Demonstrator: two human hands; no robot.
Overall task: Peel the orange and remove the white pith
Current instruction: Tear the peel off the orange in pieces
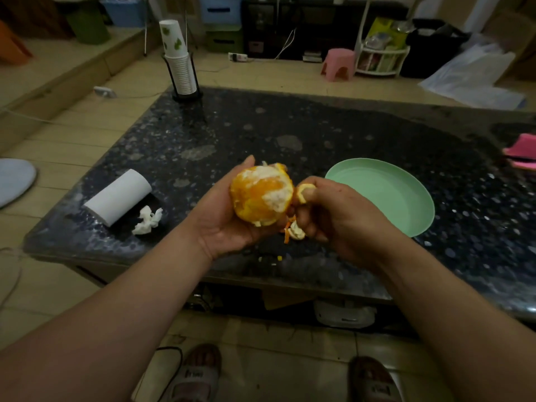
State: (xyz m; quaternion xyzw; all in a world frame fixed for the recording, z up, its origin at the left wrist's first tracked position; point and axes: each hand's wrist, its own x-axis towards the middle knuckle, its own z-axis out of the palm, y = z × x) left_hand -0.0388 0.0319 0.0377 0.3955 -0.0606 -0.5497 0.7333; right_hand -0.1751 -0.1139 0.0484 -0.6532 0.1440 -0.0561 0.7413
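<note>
The left hand [226, 224] cups the orange [261, 195] from below, palm up, its fingers [246, 167] curled round the far side of the fruit. The orange is held in the air above the near middle of the dark speckled surface [290, 126]. Much of its rind is off; white pith shows in patches over the orange flesh, and some rind clings at the bottom. The right hand [336, 221] is just beside the fruit on its right, thumb and fingers pinching a small curl of peel [305, 191] that touches the orange's edge. Under the 2 hands a few peel scraps [295, 232] lie on the surface, with tiny crumbs nearer the front edge. A pale green plate [406, 198] sits to the right, partly behind the right hand. On the left lies a white paper roll [119, 195] on its side, and a crumpled tissue [148, 217] just beside it. A stack of paper cups [181, 62] stands in a black holder at the far left corner
</note>
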